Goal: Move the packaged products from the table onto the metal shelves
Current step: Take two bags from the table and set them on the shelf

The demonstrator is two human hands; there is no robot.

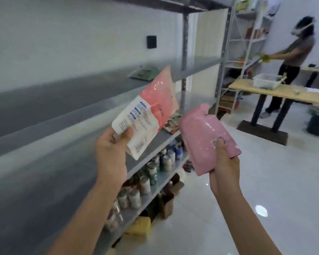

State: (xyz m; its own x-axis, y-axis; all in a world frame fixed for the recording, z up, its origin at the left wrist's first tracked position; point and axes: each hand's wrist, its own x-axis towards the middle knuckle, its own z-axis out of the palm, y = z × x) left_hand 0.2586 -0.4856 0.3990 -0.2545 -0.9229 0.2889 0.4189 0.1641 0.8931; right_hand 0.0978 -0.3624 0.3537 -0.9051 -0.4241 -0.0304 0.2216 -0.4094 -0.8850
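Note:
My left hand (111,153) grips the lower corner of a coral and white pouch (151,107), thumb on its printed face, holding it tilted over the front edge of a grey metal shelf (66,144). My right hand (225,166) holds a pink spouted pouch (204,137) by its lower end, thumb pressed on its front, out over the floor to the right of the shelving. The two pouches are apart. A flat green packet (144,72) lies on the shelf above.
Lower shelves hold several bottles (149,173) and small packets (173,122). Cardboard boxes (167,203) and a yellow pack (140,227) sit on the floor. At the right, another person (291,57) stands by a wooden table (276,92) bearing a white tray (267,80), near a second shelving unit (247,41).

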